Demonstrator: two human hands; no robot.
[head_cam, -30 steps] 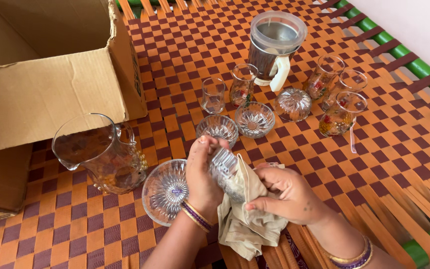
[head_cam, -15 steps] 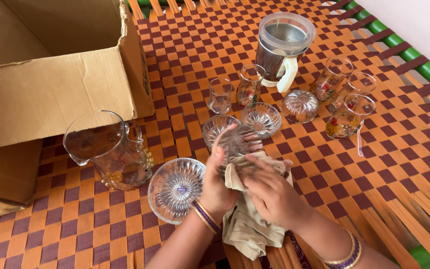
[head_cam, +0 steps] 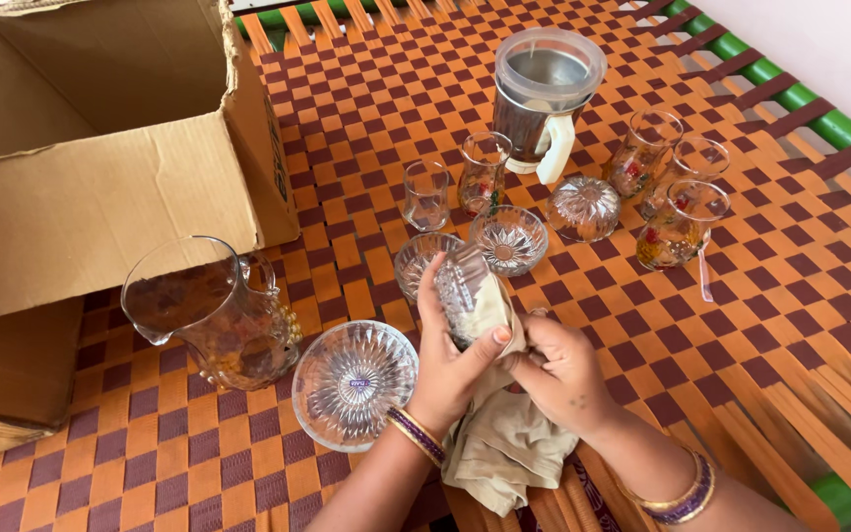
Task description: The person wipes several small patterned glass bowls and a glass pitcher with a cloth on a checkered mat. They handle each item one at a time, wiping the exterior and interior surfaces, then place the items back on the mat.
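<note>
While a small cut-glass bowl [head_cam: 462, 286] is gripped on edge by the left hand [head_cam: 450, 369], fingers curled round its rim, a beige cloth [head_cam: 499, 433] is pinched against it by the right hand [head_cam: 563, 374]. Just left of the hands a larger cut-glass bowl [head_cam: 354, 384] lies on the woven orange-and-maroon cot [head_cam: 741, 315]. Beyond it a glass jug [head_cam: 211, 313] is set beside an open cardboard box [head_cam: 100, 187]. Farther off, small bowls and tumblers are grouped around a lidded steel jug [head_cam: 544, 94].

Open brown cardboard box [head_cam: 100, 187] at the woven cot's [head_cam: 790, 286] far left corner, flaps up. Small purple oval label [head_cam: 358, 383] inside the large cut-glass bowl [head_cam: 327, 414], near edge.
</note>
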